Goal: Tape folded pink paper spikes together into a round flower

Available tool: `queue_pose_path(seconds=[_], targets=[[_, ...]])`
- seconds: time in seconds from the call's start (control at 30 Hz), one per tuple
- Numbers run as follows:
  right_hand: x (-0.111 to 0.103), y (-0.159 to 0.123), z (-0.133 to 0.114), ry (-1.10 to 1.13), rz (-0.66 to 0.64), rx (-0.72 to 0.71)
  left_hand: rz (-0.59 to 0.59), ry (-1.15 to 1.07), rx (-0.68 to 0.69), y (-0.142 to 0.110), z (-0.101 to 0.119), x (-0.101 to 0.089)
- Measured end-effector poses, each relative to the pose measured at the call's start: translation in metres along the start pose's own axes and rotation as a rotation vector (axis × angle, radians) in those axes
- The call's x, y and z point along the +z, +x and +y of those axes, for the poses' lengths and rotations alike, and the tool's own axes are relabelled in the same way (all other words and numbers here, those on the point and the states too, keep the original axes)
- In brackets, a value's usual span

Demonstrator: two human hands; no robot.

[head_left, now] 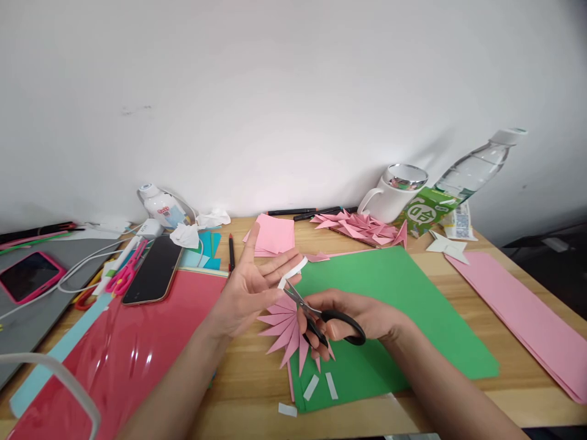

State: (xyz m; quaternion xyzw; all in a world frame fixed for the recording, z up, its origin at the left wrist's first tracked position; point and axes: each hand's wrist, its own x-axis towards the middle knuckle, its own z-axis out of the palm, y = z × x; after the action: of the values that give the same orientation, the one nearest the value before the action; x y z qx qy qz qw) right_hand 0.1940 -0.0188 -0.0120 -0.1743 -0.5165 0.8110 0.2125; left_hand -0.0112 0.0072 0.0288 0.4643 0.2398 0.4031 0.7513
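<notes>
1. Left hand (259,284): gripping a narrow white strip (293,271), thin and slightly bent, by its lower end near the thumb. One finger points up, others stretched out along the strip.
2. Right hand (342,318): closed round the scissors (351,319), black rounded loop handles, slim metal blades. Tips sit at the strip's lower end, by the left thumb; can't tell if blade touches strip.
3. Below the hands: pink paper fan (279,327), sharp folded points radiating out, partly hidden by the right hand. It lies over the left edge of the green sheets (389,305), flat, matte, stacked.
4. Near edge: small white rectangles, two on the green, a third (287,410) at its corner, mostly on the wood-grain bench (247,391).
5. Behind: flat pink squares (277,235), stacked; right of them a spiky heap of folded pink paper (362,227).
6. Right: long pink sheets (513,318), smooth, layered. Back right: white mug (389,198) with shiny metal rim, clear plastic bottle (477,168), tilted in view.
7. Left: red sheet (165,342) under glossy, wrinkled clear plastic; dark glassy phone (153,272) at its back edge.
</notes>
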Motion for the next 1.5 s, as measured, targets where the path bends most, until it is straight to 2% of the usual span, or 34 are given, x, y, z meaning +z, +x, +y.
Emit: queue_pose_path(seconds=[0.17, 0.3, 0.5, 0.63, 0.83, 0.93, 1.07, 1.2, 1.37, 1.43, 1.5], targets=[[0.001, 0.001, -0.001, -0.039, 0.076, -0.075, 0.021, 0.009, 0.035, 0.000, -0.007, 0.003], [0.001, 0.003, -0.001, 0.019, 0.120, -0.130, 0.063, 0.035, 0.050, 0.000, -0.006, 0.004], [0.001, 0.004, 0.001, 0.062, 0.124, -0.145, 0.054, 0.045, 0.001, -0.003, -0.008, 0.007], [0.002, 0.005, 0.003, 0.111, 0.123, -0.166, 0.042, 0.044, 0.030, -0.003, -0.011, 0.008], [0.006, 0.009, 0.006, 0.206, 0.107, -0.184, 0.054, 0.155, 0.056, -0.005, -0.009, 0.007], [0.006, 0.009, 0.009, 0.197, 0.103, -0.181, 0.075, 0.214, 0.072, -0.006, -0.008, 0.006], [0.005, 0.007, 0.010, 0.127, 0.133, -0.138, 0.047, 0.278, 0.101, -0.008, -0.007, 0.004], [0.007, 0.006, 0.002, -0.012, 0.213, -0.109, 0.079, 0.421, 0.144, -0.010, -0.007, 0.002], [0.005, 0.003, -0.009, -0.147, 0.241, -0.160, 0.177, 0.822, 0.336, -0.007, -0.013, -0.007], [0.002, -0.001, -0.012, -0.191, 0.308, -0.182, 0.212, 0.903, 0.408, -0.004, -0.013, -0.011], [-0.003, -0.006, -0.014, -0.250, 0.440, -0.227, 0.264, 0.944, 0.458, -0.001, -0.012, -0.014]])
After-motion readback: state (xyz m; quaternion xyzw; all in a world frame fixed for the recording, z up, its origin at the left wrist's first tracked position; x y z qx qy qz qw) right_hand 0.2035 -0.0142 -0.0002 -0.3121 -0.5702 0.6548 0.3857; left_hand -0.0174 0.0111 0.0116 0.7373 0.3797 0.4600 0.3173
